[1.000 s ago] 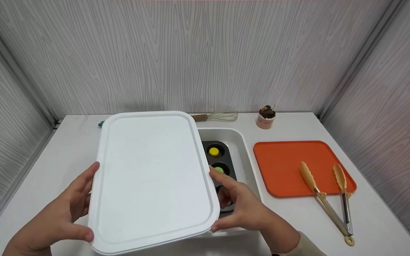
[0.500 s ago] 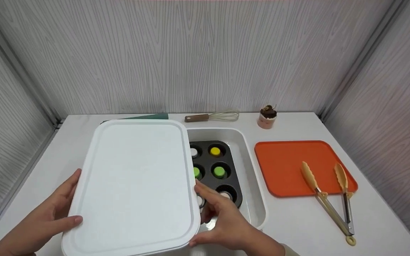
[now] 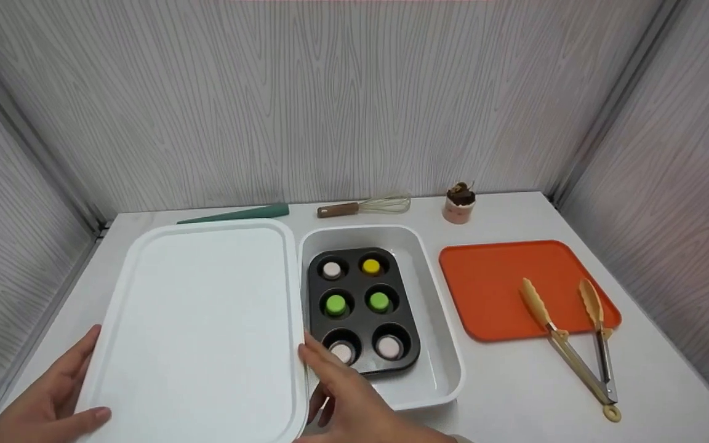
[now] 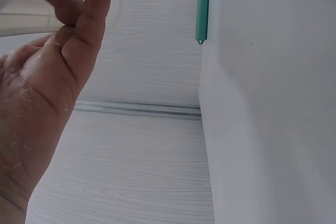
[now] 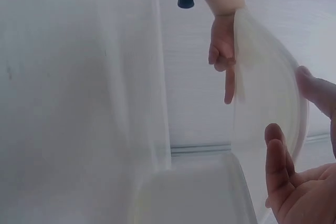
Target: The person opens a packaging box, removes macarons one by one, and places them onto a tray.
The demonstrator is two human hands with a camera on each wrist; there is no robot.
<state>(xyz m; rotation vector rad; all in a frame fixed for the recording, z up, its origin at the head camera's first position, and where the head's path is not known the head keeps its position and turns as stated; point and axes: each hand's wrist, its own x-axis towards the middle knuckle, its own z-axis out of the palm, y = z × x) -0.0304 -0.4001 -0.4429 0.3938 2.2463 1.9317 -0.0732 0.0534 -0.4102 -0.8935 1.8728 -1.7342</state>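
A white rectangular lid (image 3: 200, 332) is held between the two hands at the left of the head view. My left hand (image 3: 53, 394) grips its left edge, thumb on the upper face. On the opposite edge, my right hand (image 3: 354, 400) holds it with fingers spread along the rim. Right beside the lid stands a white box (image 3: 431, 363), uncovered. Inside it lies a dark muffin tin (image 3: 364, 317), whose cups hold small round pieces, such as a yellow one (image 3: 371, 266) and a green one (image 3: 379, 302). The right hand hides the box's near left corner.
An orange tray (image 3: 484, 289) lies to the right, with tongs (image 3: 576, 363) resting partly across it. Along the back are a whisk (image 3: 339, 210), a small cupcake (image 3: 459, 203) and a long green tapered object (image 3: 262, 212). Wood-grain panels (image 3: 342, 104) enclose the table.
Both hands have carried the lid left and toward the front, off the box. The muffin tin and its pieces are now largely uncovered. The green object behind has come into view.
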